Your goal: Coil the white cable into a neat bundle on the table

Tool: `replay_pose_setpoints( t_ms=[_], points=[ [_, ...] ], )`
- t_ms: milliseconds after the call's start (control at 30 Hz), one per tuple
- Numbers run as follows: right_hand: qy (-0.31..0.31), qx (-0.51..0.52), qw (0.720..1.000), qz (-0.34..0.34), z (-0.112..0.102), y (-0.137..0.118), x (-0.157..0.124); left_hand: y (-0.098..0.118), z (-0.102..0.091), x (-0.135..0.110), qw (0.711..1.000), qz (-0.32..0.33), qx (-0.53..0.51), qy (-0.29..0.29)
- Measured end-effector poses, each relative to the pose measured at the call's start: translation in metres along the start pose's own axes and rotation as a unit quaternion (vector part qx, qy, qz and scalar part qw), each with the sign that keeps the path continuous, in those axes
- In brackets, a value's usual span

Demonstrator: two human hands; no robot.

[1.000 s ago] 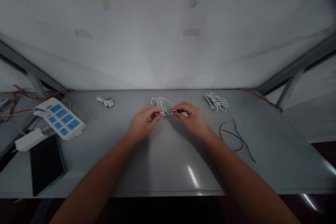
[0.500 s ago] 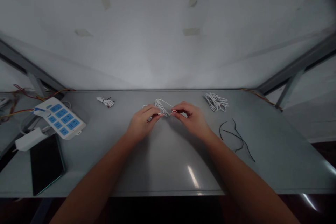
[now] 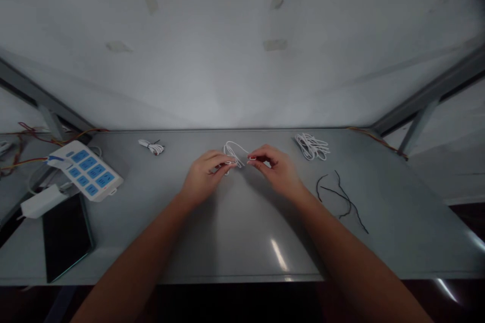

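Grey metal desk (image 3: 242, 242) pushed up against a plain white wall, lighting pretty dim. Left hand (image 3: 202, 174) and right hand (image 3: 275, 169) each pinch the white cable (image 3: 235, 150) mid-desk, near the back edge. Power strip (image 3: 85, 170) and a dark phone (image 3: 66, 234) sit far left, another cable bundle (image 3: 311, 146) and loose black wires (image 3: 341, 197) to the right. The cable's ends are hidden behind fingers, so can't make them out.

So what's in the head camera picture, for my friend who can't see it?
Two bare hands, the left hand and the right hand, pinch a loose white cable between them over a grey table. On the left lie a power strip with blue sockets and a dark phone; on the right lie a white cable bundle and thin black wires.
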State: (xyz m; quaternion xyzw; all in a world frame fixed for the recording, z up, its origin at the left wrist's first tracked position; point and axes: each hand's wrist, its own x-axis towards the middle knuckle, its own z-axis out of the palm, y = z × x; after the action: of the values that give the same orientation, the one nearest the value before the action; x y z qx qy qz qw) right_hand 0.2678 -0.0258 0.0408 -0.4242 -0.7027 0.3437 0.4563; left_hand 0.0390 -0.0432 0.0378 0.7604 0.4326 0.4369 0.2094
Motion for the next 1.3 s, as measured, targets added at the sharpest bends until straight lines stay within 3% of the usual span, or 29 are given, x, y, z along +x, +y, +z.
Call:
replay_pose_setpoints(
  t_ms=[133,233,300,400,467,567,667,833,967,1100,1200,1300],
  points=[
    [0.066,-0.013,0.996,0.067,-0.004,0.012,0.004,-0.011,-0.001,0.004,0.975,-0.147,-0.146,0.075],
    [0.123,0.008,0.985,0.123,-0.012,0.027,0.01,-0.027,-0.008,0.009,0.908,-0.234,-0.318,0.142],
    [0.147,0.022,0.975,0.164,-0.019,0.037,0.013,-0.036,-0.013,0.011,0.867,-0.285,-0.382,0.145],
    [0.139,0.048,0.959,0.242,-0.029,0.051,0.015,-0.047,-0.017,0.011,0.851,-0.369,-0.351,0.126],
    [0.101,0.071,0.951,0.282,-0.032,0.057,0.014,-0.054,-0.016,0.009,0.88,-0.395,-0.242,0.106],
    [0.047,0.093,0.947,0.304,-0.027,0.059,0.012,-0.059,-0.01,0.007,0.941,-0.335,-0.008,0.054],
    [0.0,0.112,0.941,0.319,-0.014,0.052,0.008,-0.055,0.001,0.004,0.967,-0.224,0.123,-0.003],
    [-0.088,0.183,0.93,0.306,0.009,0.033,0.003,-0.03,0.029,-0.003,0.981,-0.148,0.105,-0.072],
    [-0.132,0.247,0.913,0.297,0.023,0.023,0.001,-0.015,0.046,-0.008,0.986,-0.147,0.032,-0.07],
    [-0.14,0.334,0.878,0.312,0.032,0.016,0.001,-0.006,0.046,-0.007,0.984,-0.174,0.002,-0.033],
    [-0.177,0.381,0.858,0.294,0.036,0.014,0.001,-0.003,0.043,-0.006,0.989,-0.146,0.02,-0.022],
    [-0.175,0.412,0.851,0.276,0.037,0.012,0.001,-0.001,0.042,-0.008,0.991,-0.102,0.075,-0.031]
  ],
)
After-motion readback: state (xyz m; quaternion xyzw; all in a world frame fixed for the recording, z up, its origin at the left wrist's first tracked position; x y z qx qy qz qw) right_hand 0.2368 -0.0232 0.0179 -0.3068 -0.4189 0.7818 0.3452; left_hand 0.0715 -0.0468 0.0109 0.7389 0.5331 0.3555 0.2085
